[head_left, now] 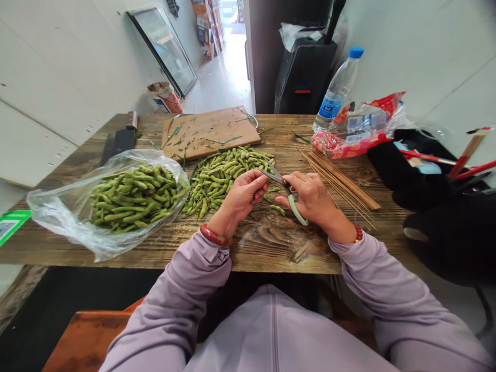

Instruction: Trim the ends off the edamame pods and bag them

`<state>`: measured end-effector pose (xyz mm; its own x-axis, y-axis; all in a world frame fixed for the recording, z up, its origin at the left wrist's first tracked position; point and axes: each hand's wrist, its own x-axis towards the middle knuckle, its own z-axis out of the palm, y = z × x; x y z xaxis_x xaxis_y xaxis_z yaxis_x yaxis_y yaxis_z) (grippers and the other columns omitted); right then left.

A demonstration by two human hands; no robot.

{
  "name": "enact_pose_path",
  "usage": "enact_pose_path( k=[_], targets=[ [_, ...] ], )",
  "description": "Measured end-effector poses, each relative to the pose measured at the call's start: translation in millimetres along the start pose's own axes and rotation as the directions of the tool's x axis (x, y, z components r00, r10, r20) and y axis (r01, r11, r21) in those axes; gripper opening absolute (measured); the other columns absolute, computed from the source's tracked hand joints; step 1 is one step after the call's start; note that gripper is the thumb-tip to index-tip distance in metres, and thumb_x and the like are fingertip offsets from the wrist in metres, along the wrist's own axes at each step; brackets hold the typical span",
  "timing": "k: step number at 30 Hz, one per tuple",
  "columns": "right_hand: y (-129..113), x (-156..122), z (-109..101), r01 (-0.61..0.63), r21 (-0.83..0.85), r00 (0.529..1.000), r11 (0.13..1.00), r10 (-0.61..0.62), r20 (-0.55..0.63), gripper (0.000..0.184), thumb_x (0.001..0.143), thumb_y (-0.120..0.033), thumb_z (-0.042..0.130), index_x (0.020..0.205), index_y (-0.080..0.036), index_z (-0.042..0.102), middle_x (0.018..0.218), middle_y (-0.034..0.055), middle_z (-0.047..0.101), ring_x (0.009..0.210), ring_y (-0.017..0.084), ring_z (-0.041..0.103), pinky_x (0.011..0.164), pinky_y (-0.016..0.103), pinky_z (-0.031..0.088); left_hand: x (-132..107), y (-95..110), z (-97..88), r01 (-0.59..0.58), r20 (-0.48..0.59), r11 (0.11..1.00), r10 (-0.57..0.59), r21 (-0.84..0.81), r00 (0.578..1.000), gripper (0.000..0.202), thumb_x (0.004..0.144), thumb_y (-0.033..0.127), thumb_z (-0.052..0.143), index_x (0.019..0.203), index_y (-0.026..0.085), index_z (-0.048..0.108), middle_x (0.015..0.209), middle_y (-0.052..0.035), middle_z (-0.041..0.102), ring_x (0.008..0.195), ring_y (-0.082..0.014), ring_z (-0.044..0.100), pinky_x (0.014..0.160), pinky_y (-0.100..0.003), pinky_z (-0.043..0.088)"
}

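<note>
My right hand (312, 194) grips a pair of scissors (296, 209) with pale green handles, the blades pointing up and left. The blade tips reach the fingertips of my left hand (246, 192), which is closed in a pinch; whatever it holds is hidden by the fingers. Just behind my left hand, a loose pile of edamame pods (217, 178) lies on the wooden table (271, 253). A few pods (277, 209) rest under the scissors. Farther left, a clear plastic bag (62, 212) lies open around a heap of edamame pods (134, 199).
A cutting board (211, 132) with green scraps and a cleaver (118, 144) lie at the back. Bamboo skewers (341, 178), a water bottle (335, 95), red-and-clear packaging (360, 126) and a black organizer (406, 175) stand to the right. A bucket (165, 98) sits beyond the table.
</note>
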<state>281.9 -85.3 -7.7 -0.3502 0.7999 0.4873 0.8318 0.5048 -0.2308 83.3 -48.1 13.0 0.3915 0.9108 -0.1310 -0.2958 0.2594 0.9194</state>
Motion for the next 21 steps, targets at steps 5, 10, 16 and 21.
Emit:
enact_pose_path(
  k=[5,10,16,21],
  targets=[
    [-2,1,-3,-0.004,-0.017,0.999,1.0,0.005,0.037,0.047,0.095,-0.06,0.056,0.115,-0.018,0.064,0.097,0.0089,0.071,0.084,0.024,0.063,0.079,0.038,0.036,0,3,0.1,-0.013,-0.02,1.0,0.014,0.014,1.0,0.034,0.071,0.033,0.084,0.078,0.014,0.056,0.061,0.005,0.051,0.044,-0.0013,0.037,0.041,-0.015,0.02],
    [-4,2,-3,0.0,-0.007,0.997,1.0,0.001,0.073,0.043,0.096,-0.056,0.057,0.11,-0.017,0.066,0.092,0.008,0.071,0.081,0.024,0.063,0.075,0.037,0.037,1,3,-1.1,-0.046,-0.021,0.998,0.047,0.034,0.999,0.031,0.074,0.032,0.081,0.079,0.015,0.055,0.06,0.0062,0.048,0.044,-0.0017,0.038,0.04,-0.014,0.021],
    [10,3,-2,-0.131,0.068,0.991,0.989,0.131,-0.002,0.042,0.094,-0.053,0.062,0.116,-0.017,0.065,0.1,0.0111,0.07,0.087,0.027,0.064,0.075,0.037,0.042,2,7,-0.3,-0.003,-0.079,0.999,0.006,0.041,0.997,0.024,0.081,0.03,0.07,0.078,0.018,0.05,0.065,0.0048,0.051,0.045,-0.0036,0.044,0.04,-0.015,0.023],
    [14,4,-2,-0.158,0.073,0.986,0.985,0.161,-0.039,0.044,0.094,-0.054,0.06,0.118,-0.017,0.064,0.104,0.0118,0.069,0.091,0.028,0.064,0.077,0.038,0.044,0,6,1.4,0.005,-0.018,0.992,-0.003,0.128,1.0,0.027,0.082,0.035,0.067,0.074,0.018,0.048,0.068,0.0025,0.055,0.047,-0.0053,0.045,0.04,-0.017,0.023]
  ],
)
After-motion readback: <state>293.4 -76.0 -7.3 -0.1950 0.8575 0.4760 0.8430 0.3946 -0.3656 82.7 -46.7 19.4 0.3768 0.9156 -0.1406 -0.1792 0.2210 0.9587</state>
